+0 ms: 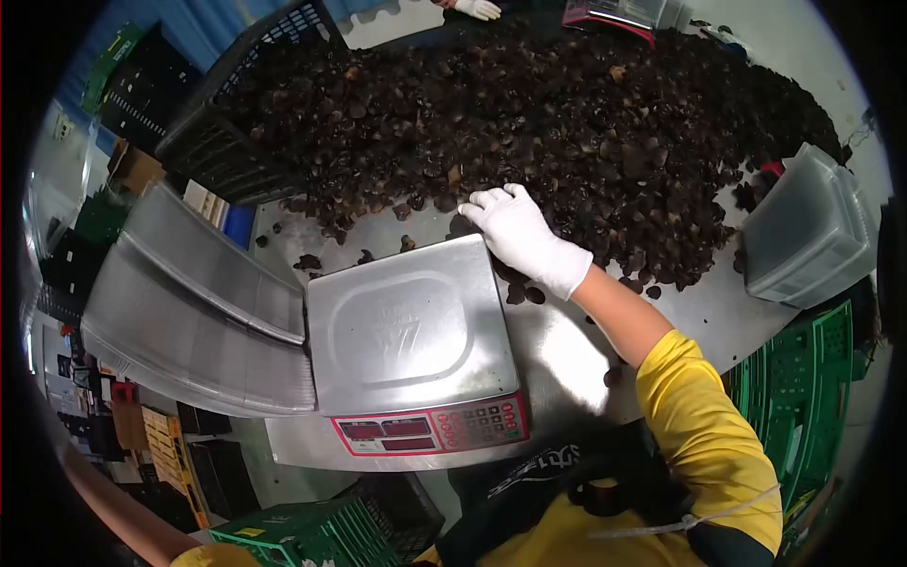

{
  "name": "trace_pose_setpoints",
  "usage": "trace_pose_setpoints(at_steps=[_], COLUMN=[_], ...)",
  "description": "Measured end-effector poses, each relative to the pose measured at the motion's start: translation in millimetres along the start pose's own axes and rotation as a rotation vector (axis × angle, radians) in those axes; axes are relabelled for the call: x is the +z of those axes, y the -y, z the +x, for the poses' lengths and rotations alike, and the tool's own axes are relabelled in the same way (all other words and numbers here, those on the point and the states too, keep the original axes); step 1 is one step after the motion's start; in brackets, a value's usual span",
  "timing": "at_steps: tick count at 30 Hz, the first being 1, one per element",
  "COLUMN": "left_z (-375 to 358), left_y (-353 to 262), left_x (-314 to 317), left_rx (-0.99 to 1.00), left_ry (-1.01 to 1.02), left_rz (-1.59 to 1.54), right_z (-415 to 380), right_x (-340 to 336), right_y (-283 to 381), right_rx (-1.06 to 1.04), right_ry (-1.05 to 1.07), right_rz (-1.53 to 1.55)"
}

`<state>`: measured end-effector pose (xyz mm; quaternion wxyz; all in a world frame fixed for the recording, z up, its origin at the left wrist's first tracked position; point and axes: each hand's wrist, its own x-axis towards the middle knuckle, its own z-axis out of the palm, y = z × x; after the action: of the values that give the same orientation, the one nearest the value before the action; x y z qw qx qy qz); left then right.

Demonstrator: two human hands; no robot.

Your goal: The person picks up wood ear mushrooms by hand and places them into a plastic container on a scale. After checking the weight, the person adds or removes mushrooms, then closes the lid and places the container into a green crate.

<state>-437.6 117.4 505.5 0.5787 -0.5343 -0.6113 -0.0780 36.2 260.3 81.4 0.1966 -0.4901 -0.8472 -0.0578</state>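
My right hand (521, 236), in a white glove, reaches over the near edge of a big heap of dark brown, flat pieces (529, 123). Its fingers are bent at the heap, just beyond the back right corner of a silver weighing scale (406, 321); whether they hold a piece is not clear. Nothing lies on the scale's metal plate, and its red front panel faces me. Of my left arm only the bare forearm shows at the lower left; the hand is outside the picture.
Stacked clear plastic trays (198, 321) lean left of the scale. A black crate (227, 146) lies tipped at the back left. Clear tubs (808, 231) stand at the right, above green crates (803, 397). Another person's gloved hand (478, 8) shows at the far edge.
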Motion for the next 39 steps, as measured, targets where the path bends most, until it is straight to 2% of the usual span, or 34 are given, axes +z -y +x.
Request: trace_pose_setpoints(at_steps=[1,3,4,5,7,8,9,11,13,17,18,19,22,24,25,27,29,31,32,33,34,35,36,37,39], left_z=[-11.0,-70.5,-108.6,-147.1,-166.8,-214.4,-224.7,-267.1,-296.8,-317.1,-311.4,-308.0,-305.4,-297.8,-287.8,-285.2,-282.8,-281.5,-277.0,-274.7,-273.6,-270.4,-264.8,-269.8,-287.2], left_y=[-19.4,12.4,-35.0,-107.9,-210.1,-220.8,-242.3,-296.9,-335.6,-347.8,-344.7,-342.5,-339.2,-344.2,-346.5,-372.7,-400.5,-430.7,-444.5,-459.3,-474.1,-484.6,-490.1,-493.7,-502.9], left_x=[-1.8,-4.5,-14.5,-37.5,-83.3,-59.6,-71.4,-61.3,-55.1,-75.6,-84.7,-90.5,-104.7,-115.7,-122.9,-133.7,-150.4,-159.6,-164.7,-166.2,-165.8,-164.2,-162.2,-159.9,-157.7], left_rx=[0.118,-0.148,-0.17,-0.188,-0.001,0.126,0.307,0.268,0.279,0.28,0.253,0.225,0.25,0.28,0.238,0.226,0.093,-0.107,-0.2,-0.206,-0.68,-1.26,-1.424,-1.427,-0.571], left_ry=[-0.386,-0.111,-0.097,-0.083,-0.295,-0.269,-0.145,0.03,0.096,0.196,0.285,0.372,0.355,0.303,0.68,0.474,0.679,1.037,1.141,1.14,1.462,1.77,1.828,1.822,1.577], left_rz=[-0.37,-0.065,-0.03,0.005,-0.594,-0.613,-0.77,-0.886,-0.89,-0.9,-0.943,-0.984,-1.024,-1.092,-1.327,-1.446,-1.696,-2.091,-2.238,-2.24,-2.542,-2.745,-2.751,-2.754,-2.286], right_z=[-3.3,-13.1,-22.8,-35.5,-66.1,-82.7,-99.1,-119.9,-128.5,-122.6,-117.8,-110.9,-88.2,-80.0,-78.4,-80.1,-88.6,-100.3,-107.6,-114.5,-118.4,-129.7,-137.9,-138.6,-133.5], right_x=[-5.5,-2.4,2.9,7.9,4.7,5.8,6.4,-4.4,-20.7,-48.4,-50.9,-48.2,-30.8,-6.6,4.0,13.7,13.8,-18.7,-40.8,-56.5,-73.0,-89.5,-94.1,-104.9,-105.5], right_y=[6.0,0.5,-7.3,-18.7,-48.3,-65.9,-81.4,-101.9,-113.1,-106.8,-97.5,-89.4,-75.1,-80.2,-83.1,-89.5,-95.4,-79.2,-67.7,-61.4,-55.7,-44.3,-37.3,-32.4,-32.2], right_rx=[0.021,0.14,0.178,0.215,0.296,0.233,0.205,0.235,0.252,0.282,0.256,0.202,0.162,0.154,0.147,0.197,0.268,0.273,0.278,0.197,0.059,0.046,0.005,-0.049,0.065], right_ry=[-0.01,0.154,0.024,-0.105,-0.153,-0.218,-0.215,-0.133,-0.076,0.056,-0.013,-0.189,-0.262,-0.179,-0.157,-0.078,-0.261,-0.388,-0.355,-0.337,-0.217,-0.048,0.143,0.31,0.395], right_rz=[-0.001,-0.017,-0.036,-0.055,-0.102,-0.142,-0.175,-0.216,-0.228,-0.201,-0.182,-0.121,-0.126,-0.166,-0.224,-0.235,-0.032,0.083,0.192,0.362,0.554,0.693,0.776,0.822,0.824])
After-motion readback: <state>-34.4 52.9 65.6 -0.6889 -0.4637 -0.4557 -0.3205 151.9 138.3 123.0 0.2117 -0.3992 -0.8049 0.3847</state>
